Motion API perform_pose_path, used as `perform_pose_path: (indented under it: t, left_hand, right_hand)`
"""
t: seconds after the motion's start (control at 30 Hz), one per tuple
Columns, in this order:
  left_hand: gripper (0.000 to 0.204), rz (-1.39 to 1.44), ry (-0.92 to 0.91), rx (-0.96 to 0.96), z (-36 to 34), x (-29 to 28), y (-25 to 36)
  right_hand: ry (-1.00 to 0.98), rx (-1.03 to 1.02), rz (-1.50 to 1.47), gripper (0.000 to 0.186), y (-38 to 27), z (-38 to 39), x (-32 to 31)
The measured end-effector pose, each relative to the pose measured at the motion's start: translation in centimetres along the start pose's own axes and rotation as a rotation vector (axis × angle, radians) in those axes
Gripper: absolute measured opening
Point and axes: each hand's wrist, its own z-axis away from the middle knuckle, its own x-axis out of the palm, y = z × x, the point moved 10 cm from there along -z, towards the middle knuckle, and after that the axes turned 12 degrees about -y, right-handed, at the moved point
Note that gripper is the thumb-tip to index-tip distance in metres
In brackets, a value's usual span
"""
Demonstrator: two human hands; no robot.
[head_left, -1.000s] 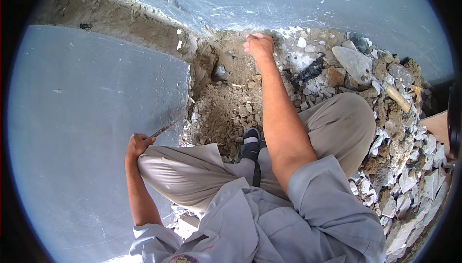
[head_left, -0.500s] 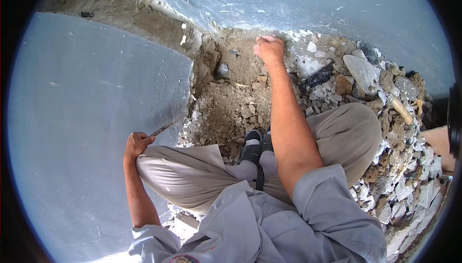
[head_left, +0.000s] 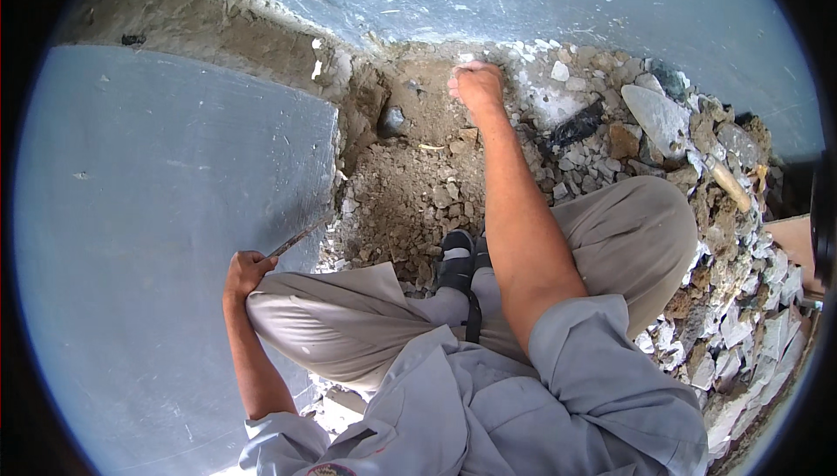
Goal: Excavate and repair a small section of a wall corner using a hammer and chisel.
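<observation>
My left hand (head_left: 248, 272) rests by my left knee, closed around a thin, dark metal chisel (head_left: 296, 238). The chisel's far end points up and right toward the broken edge of the blue-grey wall (head_left: 192, 162). My right arm stretches forward. My right hand (head_left: 479, 85) is closed low over the dusty ground, by the foot of the far wall (head_left: 523, 5). Its fingertips are curled under, so what they hold, if anything, is hidden. Loose brown rubble (head_left: 418, 197) lies between that hand and my feet.
A trowel (head_left: 658, 119) with a wooden handle lies on the rubble heap at right, near a crumpled black plastic piece (head_left: 577, 125). Broken grey slabs (head_left: 758, 371) pile up at lower right. A rough channel (head_left: 209, 31) runs between the walls at upper left.
The whole view has shifted slightly, with the left wall lower in it. My right hand stays over nearly the same ground, still closed. The left hand keeps its hold on the chisel.
</observation>
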Motion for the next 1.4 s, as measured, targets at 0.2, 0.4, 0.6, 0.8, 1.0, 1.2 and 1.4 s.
perform_pose_path:
  t: [0.2, 0.4, 0.6, 0.8, 1.0, 1.2, 1.4]
  left_hand:
    - [0.037, -0.029, 0.004, -0.026, 0.2, -0.4, -0.4]
    - [0.037, -0.045, 0.0, -0.062, 0.8, -0.9, 0.1]
    - [0.037, -0.028, 0.009, -0.035, 1.5, -1.0, 0.7]
    - [0.037, -0.007, 0.024, -0.033, 2.6, -1.7, 1.1]
    - [0.039, 0.002, 0.046, -0.041, 4.1, -1.8, 1.3]
    - [0.038, 0.064, 0.09, -0.017, 4.4, -2.3, 1.8]
    - [0.036, 0.118, 0.08, 0.041, 3.3, -2.1, 3.4]
  right_hand:
    - [-0.007, -0.046, -0.05, 0.023, -1.8, 0.3, 0.2]
    - [-0.012, -0.05, -0.038, 0.022, -2.3, -0.3, -0.4]
    - [0.054, -0.076, -0.1, 0.02, -1.8, -0.9, -0.8]
    - [0.056, -0.174, -0.064, 0.02, -3.1, -0.9, -1.1]
    - [0.085, -0.121, -0.053, 0.02, -2.6, -1.3, -1.5]
    - [0.011, -0.083, -0.062, 0.022, -3.0, 0.6, -0.3]
    - [0.004, -0.055, 0.003, 0.02, -1.6, 0.4, -0.7]
